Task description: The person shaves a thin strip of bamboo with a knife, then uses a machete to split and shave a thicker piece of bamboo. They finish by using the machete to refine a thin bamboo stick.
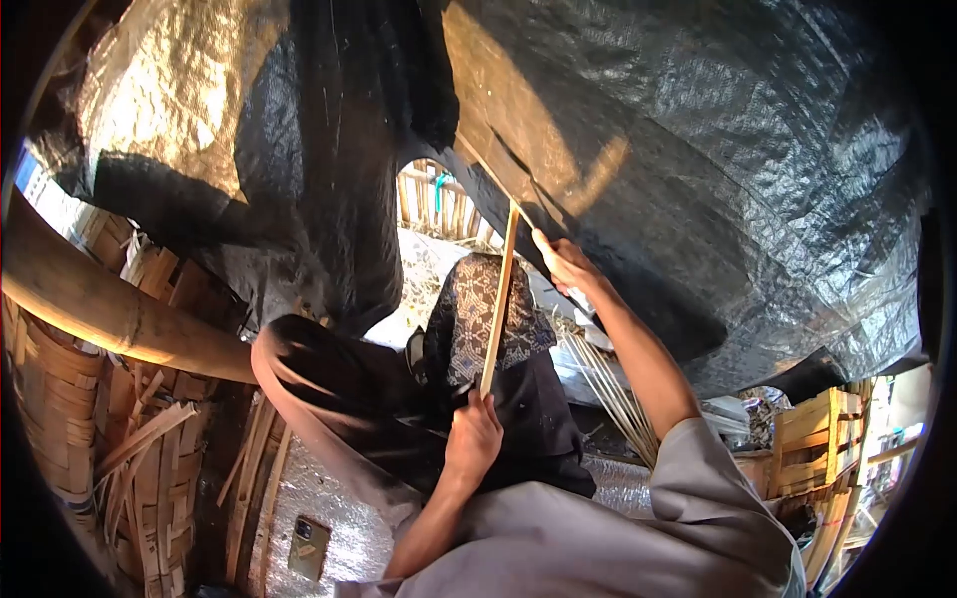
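Flat, straight, smooth pale strip, prob. bamboo [500, 299], is in front of the person, over a patterned, woven-look cloth [469, 309] on the knee; L hand [474, 439] is clenched round its near end, long axis running fwd & up w/ slight R lean, far tip pointing away. R hand [568, 267] grips a long, thin, stiff piece [493, 177], blade or sliver, can't tell, slanting up-L past strip's tip, w/ crinkled, shiny dark plastic sheet [698, 199] behind.
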Available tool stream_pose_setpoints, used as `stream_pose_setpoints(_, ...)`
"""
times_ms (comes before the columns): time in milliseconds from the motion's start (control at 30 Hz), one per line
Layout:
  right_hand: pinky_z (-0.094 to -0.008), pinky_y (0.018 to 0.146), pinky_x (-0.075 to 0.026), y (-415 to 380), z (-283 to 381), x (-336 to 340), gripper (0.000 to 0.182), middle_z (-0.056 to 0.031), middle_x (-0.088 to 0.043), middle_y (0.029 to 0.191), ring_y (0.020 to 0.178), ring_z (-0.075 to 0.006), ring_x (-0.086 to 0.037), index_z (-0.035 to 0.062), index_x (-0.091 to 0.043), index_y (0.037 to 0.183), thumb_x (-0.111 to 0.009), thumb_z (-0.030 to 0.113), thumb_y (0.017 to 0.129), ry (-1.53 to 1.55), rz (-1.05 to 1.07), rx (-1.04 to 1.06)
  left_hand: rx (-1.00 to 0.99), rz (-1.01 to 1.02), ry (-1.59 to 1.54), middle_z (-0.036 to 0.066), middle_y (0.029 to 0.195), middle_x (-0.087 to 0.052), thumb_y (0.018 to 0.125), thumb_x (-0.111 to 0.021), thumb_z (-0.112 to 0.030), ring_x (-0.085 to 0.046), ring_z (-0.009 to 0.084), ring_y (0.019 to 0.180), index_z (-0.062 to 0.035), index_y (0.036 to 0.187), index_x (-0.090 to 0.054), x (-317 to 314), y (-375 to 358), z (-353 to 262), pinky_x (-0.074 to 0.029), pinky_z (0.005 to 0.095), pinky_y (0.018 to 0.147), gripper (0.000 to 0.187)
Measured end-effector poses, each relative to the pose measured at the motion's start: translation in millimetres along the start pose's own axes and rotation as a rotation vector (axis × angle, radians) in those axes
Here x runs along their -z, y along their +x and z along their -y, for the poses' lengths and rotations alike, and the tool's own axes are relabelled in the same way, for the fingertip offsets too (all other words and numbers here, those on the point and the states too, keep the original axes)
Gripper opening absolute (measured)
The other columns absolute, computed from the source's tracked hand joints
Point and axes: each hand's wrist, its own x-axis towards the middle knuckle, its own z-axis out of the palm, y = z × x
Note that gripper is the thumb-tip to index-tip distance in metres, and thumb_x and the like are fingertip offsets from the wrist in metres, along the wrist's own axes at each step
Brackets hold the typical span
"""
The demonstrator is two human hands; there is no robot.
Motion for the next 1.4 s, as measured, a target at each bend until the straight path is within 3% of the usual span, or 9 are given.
stream_pose_setpoints(333,-0.0396,0.049,-0.045,-26.0,-2.9,-13.6,0.067,-0.0173,-0.056,0.052,0.05,-0.0288,-0.059,-0.001,-0.063,0.066,-0.046,0.062,0.08,-0.474,-0.083,0.465,-0.009,-0.008,0.061,0.025,0.052,-0.052,0.089,-0.045,-0.017,-0.055,0.043,0.05,0.0034,0.086,-0.048,-6.1,8.7,3.1,-0.045,0.0482,0.04,0.02)
stream_pose_setpoints(467,-0.0324,0.04,-0.042,28.4,-7.3,13.8,0.073,-0.0078,-0.048,0.044,0.038,-0.0202,-0.051,0.0029,-0.053,0.055,-0.039,0.071,0.078,-0.054,0.052,0.091,-0.001,0.029,0.069,0.022,0.052,-0.049,0.086,-0.051,-0.014,-0.051,0.0402,0.045,0.0064,0.091,-0.046,-8.8,11.8,1.7,-0.041,0.046,0.038,0.021)
stream_pose_setpoints(600,-0.033,0.041,-0.043,24.4,4.6,20.6,0.075,-0.0084,-0.047,0.042,0.038,-0.0185,-0.052,0.0014,-0.05,0.053,-0.036,0.07,0.079,-0.272,-0.069,0.16,-0.039,0.013,0.067,0.019,0.051,-0.045,0.084,-0.055,-0.011,-0.047,0.0363,0.04,0.0095,0.096,-0.046,-11.3,11.4,4.4,-0.037,0.0432,0.036,0.026)
stream_pose_setpoints(867,-0.0348,0.05,-0.047,9.2,-17.1,-3.6,0.078,-0.0051,-0.046,0.04,0.039,-0.0173,-0.054,0.0007,-0.058,0.068,-0.027,0.072,0.081,0.019,0.159,0.053,-0.141,-0.087,0.14,0.017,0.043,-0.045,0.086,-0.051,-0.015,-0.051,0.0379,0.04,0.0013,0.081,-0.046,-4.3,15.7,4.2,-0.042,0.0439,0.034,0.018)
stream_pose_setpoints(933,-0.0377,0.056,-0.048,-10.3,-15.8,-6.8,0.079,-0.0106,-0.052,0.046,0.045,-0.0203,-0.057,0.0023,-0.064,0.08,-0.026,0.072,0.08,-0.142,0.16,0.093,-0.123,-0.059,0.187,0.016,0.042,-0.044,0.086,-0.051,-0.014,-0.05,0.0372,0.039,0.0014,0.08,-0.046,-5.5,16.0,2.9,-0.041,0.0434,0.033,0.017)
stream_pose_setpoints(1000,-0.0425,0.075,-0.046,-29.1,-10.6,-0.7,0.07,-0.0265,-0.061,0.081,0.088,-0.0337,-0.061,-0.0045,-0.062,0.095,-0.039,0.061,0.082,-0.336,-0.027,0.286,-0.227,-0.134,0.278,0.016,0.042,-0.043,0.086,-0.051,-0.015,-0.05,0.0373,0.039,0.0017,0.08,-0.046,-8.7,14.5,5.9,-0.041,0.0435,0.033,0.018)
stream_pose_setpoints(1067,-0.0438,0.066,-0.049,-8.1,-22.9,4.1,0.066,-0.023,-0.062,0.071,0.071,-0.035,-0.064,-0.0021,-0.064,0.083,-0.045,0.061,0.079,-0.449,-0.112,0.355,-0.306,-0.216,0.358,0.017,0.043,-0.045,0.086,-0.051,-0.015,-0.05,0.0375,0.039,0.0018,0.081,-0.046,-12.4,10.1,8.7,-0.042,0.0439,0.033,0.019)
stream_pose_setpoints(1233,-0.0368,0.053,-0.048,53.8,-34.6,15.6,0.078,-0.017,-0.057,0.051,0.049,-0.0254,-0.059,-0.0034,-0.055,0.055,-0.03,0.064,0.085,0.012,0.029,-0.153,-0.156,-0.114,0.375,0.019,0.046,-0.048,0.086,-0.052,-0.017,-0.052,0.0378,0.041,0.0023,0.085,-0.046,-3.9,1.0,-1.2,-0.043,0.0433,0.034,0.02)
stream_pose_setpoints(1400,-0.0387,0.057,-0.048,58.0,-103.2,-33.4,0.08,-0.0164,-0.055,0.048,0.044,-0.0253,-0.058,-0.0033,-0.055,0.052,-0.03,0.066,0.084,-0.197,0.124,-0.029,-0.356,-0.234,0.245,0.019,0.049,-0.05,0.085,-0.054,-0.012,-0.052,0.0408,0.044,0.0001,0.087,-0.045,7.7,5.0,17.1,-0.039,0.0443,0.035,0.016)
